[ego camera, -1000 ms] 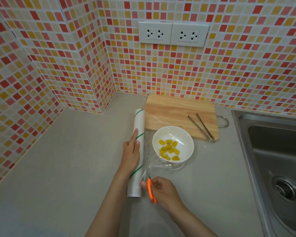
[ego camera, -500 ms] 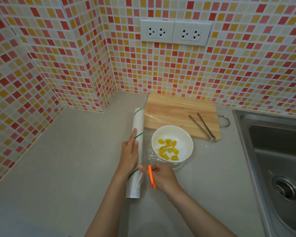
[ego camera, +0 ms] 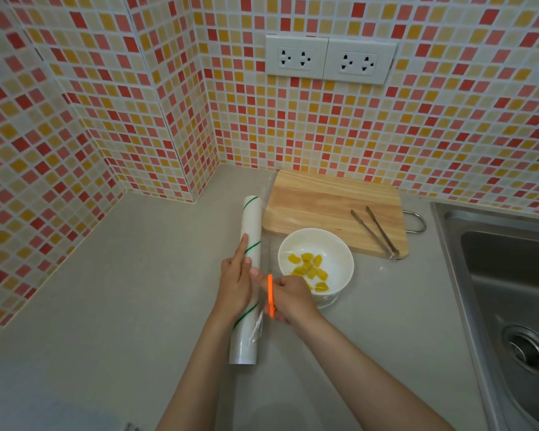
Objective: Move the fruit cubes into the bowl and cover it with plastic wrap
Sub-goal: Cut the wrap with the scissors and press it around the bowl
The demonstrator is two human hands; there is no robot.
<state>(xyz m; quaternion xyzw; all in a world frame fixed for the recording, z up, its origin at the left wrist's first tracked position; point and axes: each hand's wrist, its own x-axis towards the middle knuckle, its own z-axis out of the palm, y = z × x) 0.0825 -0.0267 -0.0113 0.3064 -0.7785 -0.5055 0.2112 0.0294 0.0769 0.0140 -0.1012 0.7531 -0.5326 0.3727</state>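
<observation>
A white bowl (ego camera: 330, 244) on the grey counter holds several yellow fruit cubes (ego camera: 308, 269). A clear sheet of plastic wrap (ego camera: 263, 244) stretches from the roll over the bowl and onto the board. The white roll of plastic wrap (ego camera: 249, 222) with green stripes lies lengthwise left of the bowl. My left hand (ego camera: 235, 281) presses flat on the roll. My right hand (ego camera: 288, 298) grips orange-handled scissors (ego camera: 270, 295) between the roll and the bowl, with the blades along the sheet beside the roll.
A wooden cutting board (ego camera: 324, 206) lies behind the bowl with metal tongs (ego camera: 375, 231) on its right part. A steel sink (ego camera: 511, 290) takes up the right side. Tiled walls with two sockets (ego camera: 330, 59) enclose the back and left.
My right hand with the scissors has moved forward along the roll, from its near end to about halfway, close to the bowl. My left hand stays on the roll.
</observation>
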